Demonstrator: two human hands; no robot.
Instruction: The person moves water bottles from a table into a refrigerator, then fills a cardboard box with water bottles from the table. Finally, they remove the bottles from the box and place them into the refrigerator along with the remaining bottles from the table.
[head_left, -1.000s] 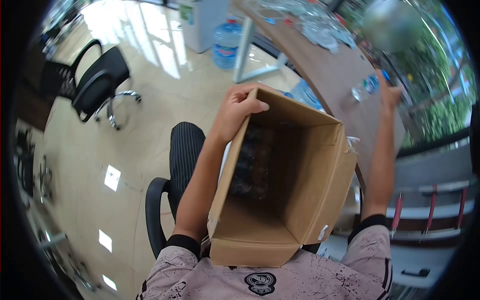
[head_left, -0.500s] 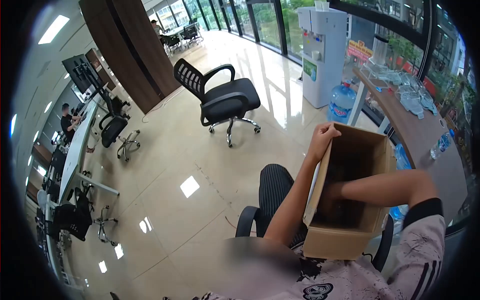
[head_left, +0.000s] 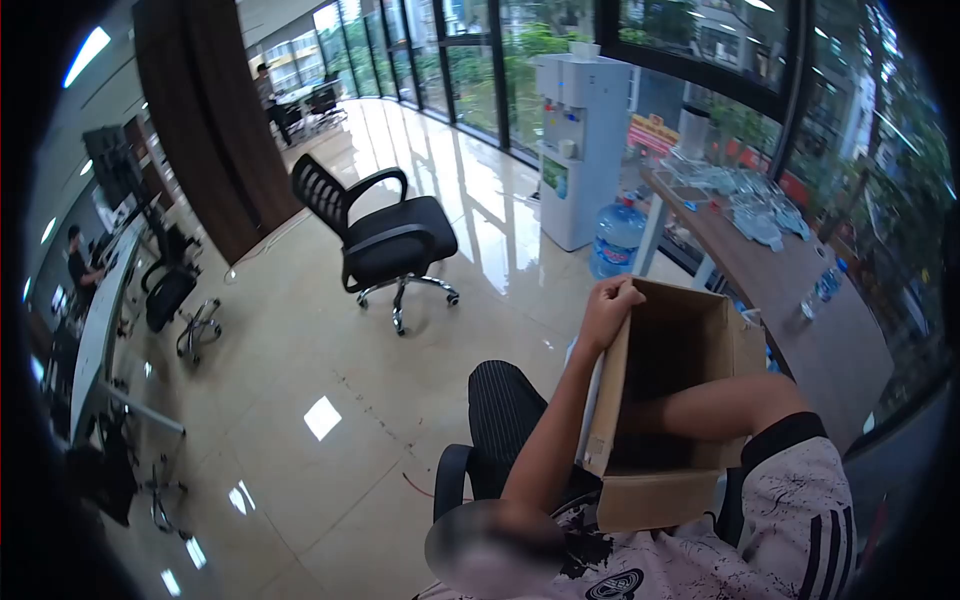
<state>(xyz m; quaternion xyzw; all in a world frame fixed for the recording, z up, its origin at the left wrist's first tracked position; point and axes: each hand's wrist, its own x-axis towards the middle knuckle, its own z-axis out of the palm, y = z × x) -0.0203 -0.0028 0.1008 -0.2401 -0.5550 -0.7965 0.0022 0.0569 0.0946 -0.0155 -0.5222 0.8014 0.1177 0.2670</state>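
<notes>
An open cardboard box [head_left: 655, 502] rests tilted on my lap, its mouth facing up. My left hand [head_left: 608, 308] is closed on the box's far left rim, fingers curled over the edge. My right forearm [head_left: 705, 408] crosses the right side of the box and reaches inside. Deep shadow hides my right hand and its fingers, and whatever lies at the bottom of the box cannot be made out.
To the right stands a brown table [head_left: 785, 265] with clear plastic pieces [head_left: 765, 215] and a water bottle [head_left: 822, 292]. Beyond are a large water jug [head_left: 618, 240], a water dispenser [head_left: 580, 150] and a black office chair [head_left: 400, 240]. People are at desks far off.
My view has turned to the right, so the room appears shifted left. My left hand still grips the box rim, and my right arm is still inside the box.
</notes>
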